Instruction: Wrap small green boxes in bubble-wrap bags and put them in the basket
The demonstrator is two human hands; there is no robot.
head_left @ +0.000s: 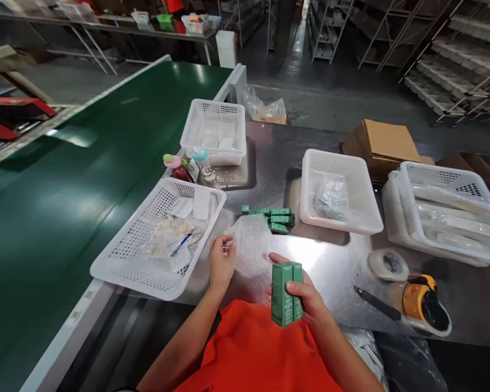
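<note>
Down at the near edge of the steel bench (pixel 351 261), the right hand (pixel 306 296) has its grip wrapped around two small green boxes (pixel 286 294), held upright and side by side just above the bench. The left hand (pixel 221 262) pinches the edge of a bubble wrap sheet (pixel 251 245) lying on the bench, just left of those boxes. Behind the wrap sits a stack of more green boxes (pixel 276 219). A white basket (pixel 159 239) stands just beside the left hand, and a tape dispenser (pixel 422 299) lies well to the right.
</note>
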